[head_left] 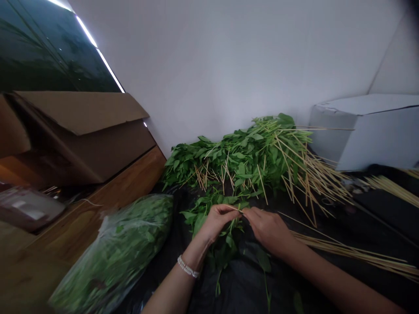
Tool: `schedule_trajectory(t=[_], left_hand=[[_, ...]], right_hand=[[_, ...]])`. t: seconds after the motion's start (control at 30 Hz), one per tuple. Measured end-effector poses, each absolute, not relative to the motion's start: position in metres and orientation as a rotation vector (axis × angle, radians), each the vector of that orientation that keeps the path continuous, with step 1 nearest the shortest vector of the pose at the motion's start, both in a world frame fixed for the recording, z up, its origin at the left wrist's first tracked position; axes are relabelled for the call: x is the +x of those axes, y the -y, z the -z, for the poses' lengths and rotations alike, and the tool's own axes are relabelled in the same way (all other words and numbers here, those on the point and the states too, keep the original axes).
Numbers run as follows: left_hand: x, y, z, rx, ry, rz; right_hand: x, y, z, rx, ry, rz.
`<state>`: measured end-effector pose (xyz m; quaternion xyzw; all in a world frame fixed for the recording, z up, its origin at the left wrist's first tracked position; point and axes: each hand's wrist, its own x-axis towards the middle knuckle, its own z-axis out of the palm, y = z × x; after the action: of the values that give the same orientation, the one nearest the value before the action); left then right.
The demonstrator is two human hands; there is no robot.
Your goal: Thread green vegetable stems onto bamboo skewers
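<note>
Near the middle of the head view, my left hand (218, 220) and my right hand (266, 229) meet fingertip to fingertip. Both are closed in a pinch on a thin wooden stick (231, 207), part of which is hidden by the fingers. Leafy green sprigs (203, 209) lie around and below my hands, and a stem shows right by the fingertips. Whether that stem is gripped too, I cannot tell. A bundle of long thin sticks (347, 250) rests beside my right forearm. Loose leafy stems (266, 279) are spread on the black sheet (242, 292) beneath.
Behind my hands, a heap of leafy greens (242, 152) with many sticks (322, 176) lies against the white wall (222, 65). A clear bag of leaves (127, 244) sits at left, near an open cardboard box (98, 144). A white box (376, 131) stands at right.
</note>
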<state>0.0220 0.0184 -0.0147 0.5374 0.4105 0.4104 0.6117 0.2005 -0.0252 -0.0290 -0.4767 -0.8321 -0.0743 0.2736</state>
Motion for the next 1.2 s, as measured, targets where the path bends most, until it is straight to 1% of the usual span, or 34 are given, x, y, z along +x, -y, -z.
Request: schedule_trajectory(t=[0.2, 0.37, 0.5, 0.57, 0.73, 0.8, 0.87, 1.0, 1.2], left_hand=[[0.009, -0.030, 0.013, 1.154, -0.956, -1.090], [-0.007, -0.042, 0.009, 1.120, -0.997, -1.243], [-0.015, -0.048, 0.009, 1.183, -1.127, -1.354], [-0.015, -0.048, 0.009, 1.318, -1.164, -1.291], [-0.009, -0.037, 0.011, 1.913, -1.136, -0.905], [-0.007, -0.033, 0.012, 2.128, -1.114, -0.811], [-0.007, -0.032, 0.014, 2.217, -1.100, -0.757], [-0.008, -0.035, 0.015, 2.122, -1.089, -0.799], [-0.008, -0.040, 0.005, 1.574, -1.161, -1.156]], right_hand=[[0.208, 0.021, 0.027, -1.272, 2.156, 0.224], [0.236, 0.009, 0.013, -1.370, 1.750, 0.211], [0.253, 0.003, 0.003, -1.512, 1.609, 0.198], [0.256, 0.003, 0.001, -1.546, 1.577, 0.193], [0.255, 0.005, 0.001, -1.524, 1.582, 0.195], [0.255, 0.004, 0.003, -1.504, 1.592, 0.193], [0.254, 0.004, 0.004, -1.474, 1.609, 0.182], [0.252, 0.005, 0.005, -1.424, 1.647, 0.182], [0.238, 0.011, 0.012, -1.233, 1.869, 0.112]])
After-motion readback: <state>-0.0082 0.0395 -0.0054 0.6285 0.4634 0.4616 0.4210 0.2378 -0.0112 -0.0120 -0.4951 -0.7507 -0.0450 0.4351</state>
